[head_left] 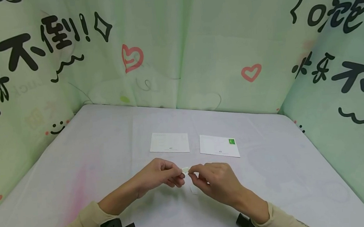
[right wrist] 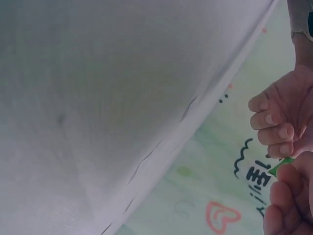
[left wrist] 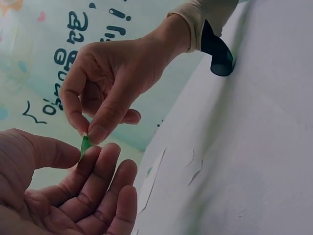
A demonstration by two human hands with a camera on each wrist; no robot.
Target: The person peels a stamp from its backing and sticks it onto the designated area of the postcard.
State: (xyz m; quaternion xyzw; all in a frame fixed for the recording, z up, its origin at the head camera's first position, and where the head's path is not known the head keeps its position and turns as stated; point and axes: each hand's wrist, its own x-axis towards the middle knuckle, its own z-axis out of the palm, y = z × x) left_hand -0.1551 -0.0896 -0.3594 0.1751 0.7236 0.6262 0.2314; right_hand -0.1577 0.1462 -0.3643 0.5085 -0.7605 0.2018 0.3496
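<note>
A small green stamp (left wrist: 85, 145) is held between both hands above the table. My left hand (head_left: 161, 173) pinches one end of it between thumb and index finger, the other fingers loosely bent. From the opposite side, my right hand (head_left: 218, 181) pinches the other end with thumb and index fingertip. In the head view the stamp shows only its pale side; the wrist views show green. Beyond the hands lie two white cards: a left one (head_left: 169, 142) without a stamp, and a right one (head_left: 216, 146) bearing a green stamp (head_left: 231, 141) in its upper right corner.
A small white slip (head_left: 194, 190) lies on the table below the hands, partly hidden by the right one. The white-covered table (head_left: 88, 161) is bordered by pale green printed curtains (head_left: 209, 46) at the back and sides.
</note>
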